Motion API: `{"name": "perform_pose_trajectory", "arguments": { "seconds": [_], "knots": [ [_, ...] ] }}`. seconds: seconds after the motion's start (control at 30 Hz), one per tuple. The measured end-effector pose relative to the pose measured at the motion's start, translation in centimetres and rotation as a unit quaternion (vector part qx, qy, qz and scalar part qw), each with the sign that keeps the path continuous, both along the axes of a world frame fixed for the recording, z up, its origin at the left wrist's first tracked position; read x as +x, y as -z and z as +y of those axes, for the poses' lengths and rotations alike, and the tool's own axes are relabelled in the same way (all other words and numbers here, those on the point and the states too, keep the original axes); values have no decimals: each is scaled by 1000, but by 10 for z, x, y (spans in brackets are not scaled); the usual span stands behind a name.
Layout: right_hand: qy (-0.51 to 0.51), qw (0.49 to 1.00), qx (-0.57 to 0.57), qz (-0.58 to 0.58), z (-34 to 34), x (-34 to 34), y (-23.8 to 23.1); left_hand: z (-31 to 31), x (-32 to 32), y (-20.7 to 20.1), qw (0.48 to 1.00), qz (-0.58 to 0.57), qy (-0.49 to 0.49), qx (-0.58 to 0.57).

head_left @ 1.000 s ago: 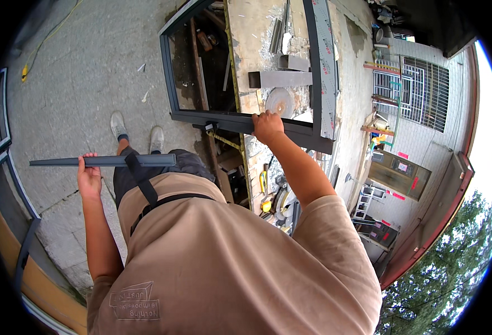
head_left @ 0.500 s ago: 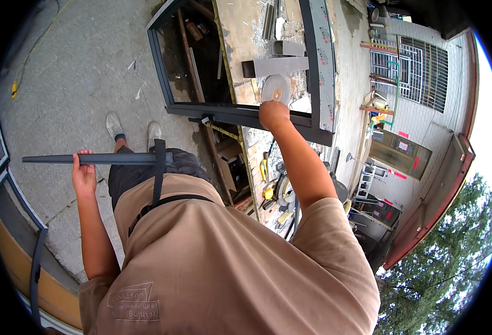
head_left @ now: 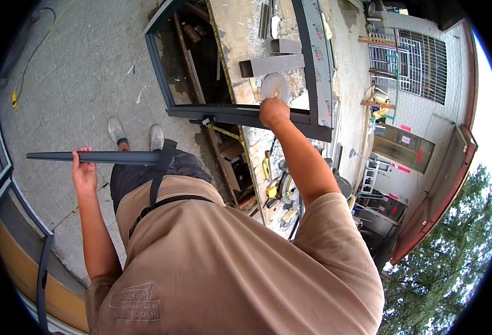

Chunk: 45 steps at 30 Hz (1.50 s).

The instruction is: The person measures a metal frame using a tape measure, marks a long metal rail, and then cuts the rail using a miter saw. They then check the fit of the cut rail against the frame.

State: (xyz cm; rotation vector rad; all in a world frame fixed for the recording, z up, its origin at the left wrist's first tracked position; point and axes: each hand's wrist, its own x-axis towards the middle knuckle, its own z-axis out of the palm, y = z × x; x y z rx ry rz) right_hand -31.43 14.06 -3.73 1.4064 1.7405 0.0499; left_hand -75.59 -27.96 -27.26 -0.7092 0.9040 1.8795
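Note:
My left hand [head_left: 84, 173] is closed around a long dark grey metal strip [head_left: 112, 158], which lies level across the front of my shorts. The strip's right end is partly behind a black strap [head_left: 159, 167] hanging at my waist. My right arm reaches forward, and my right hand [head_left: 274, 113] is closed over the near bar of a large dark grey window frame [head_left: 223, 116]. The back of the hand hides most of those fingers. Just beyond the knuckles, a round, pale, worn cutting disc [head_left: 275, 86] lies on the workbench, seen through the frame's opening.
The workbench [head_left: 237, 33] carries rectangular metal tube pieces [head_left: 274, 65], scraps and a yellow-handled tool [head_left: 266, 168]. More framed panels [head_left: 31, 206] stand at the left. A yellow-ended cable [head_left: 15, 99] lies on the concrete floor. Behind is a building with a barred window [head_left: 422, 67].
The metal strip has shifted slightly right and up at its right end, with my left hand still around it. My right hand stays on the window frame.

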Motion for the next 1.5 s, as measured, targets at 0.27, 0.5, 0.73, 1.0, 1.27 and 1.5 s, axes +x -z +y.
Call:
{"name": "perform_pose_trajectory", "arguments": {
  "seconds": [0.27,0.5,0.73,1.0,1.27,1.5],
  "knots": [
    [-81,996,-4,-36,-14,-6,-4,-23,3,14,1000,4,-16,25],
    [-115,993,-39,-12,-14,18,44,-34,24,-7,997,-9,-64,-53],
    [-116,992,-57,-11,-12,5,62,-52,41,-20,994,1,-85,-71],
    [-203,946,-12,254,-64,-36,55,-15,38,-56,987,32,-146,-58],
    [-98,815,-16,570,-68,-137,-12,73,-37,-135,962,254,-75,-68],
    [-108,729,-48,674,-68,-223,-83,133,-84,-170,792,549,132,-232]
  ]
}}
